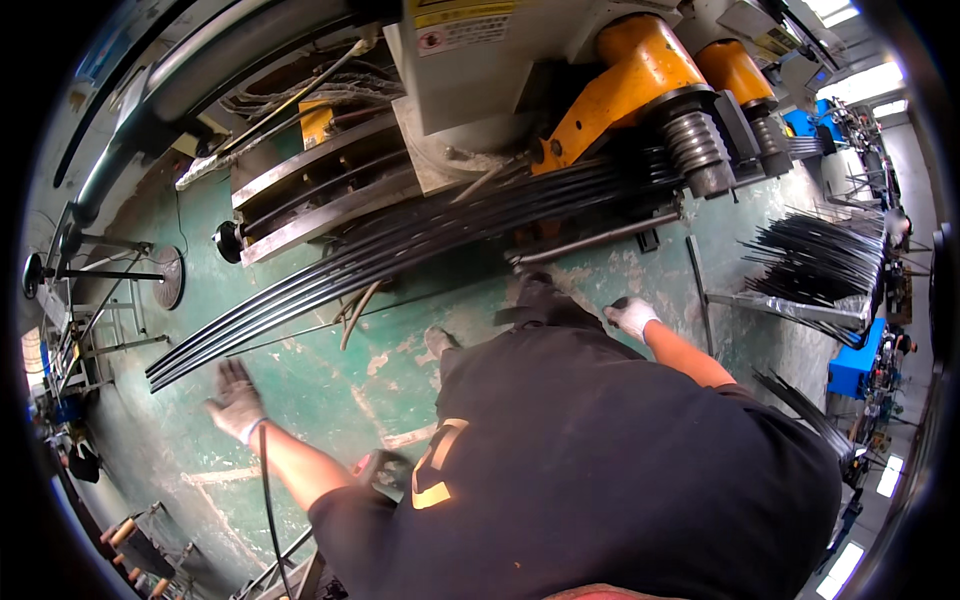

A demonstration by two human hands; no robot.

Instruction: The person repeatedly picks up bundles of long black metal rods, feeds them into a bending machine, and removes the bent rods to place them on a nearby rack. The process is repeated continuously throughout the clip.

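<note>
My left hand [237, 402], in a grey glove with a dark palm side, reaches out with its fingers stretched. It is just beside the near ends of a bundle of long black tubes [290, 300], and I see nothing held in it. Those tubes run from the lower left up to the machine at the upper right. On the other side of my body, my right hand [632, 317] wears a white glove with dark fingertips. Its fingers are loosely bent, slightly apart, and no object shows in them. A metal bar [595, 238] lies beyond it, below the machine.
Orange machine arms [620, 95] with coiled springs stand over the tubes. A metal rail frame [320, 215] lies behind the bundle. Stacked black rods [815, 255] rest on a rack at right. A round-based stand [170, 278] is at left, on worn green floor [330, 400].
</note>
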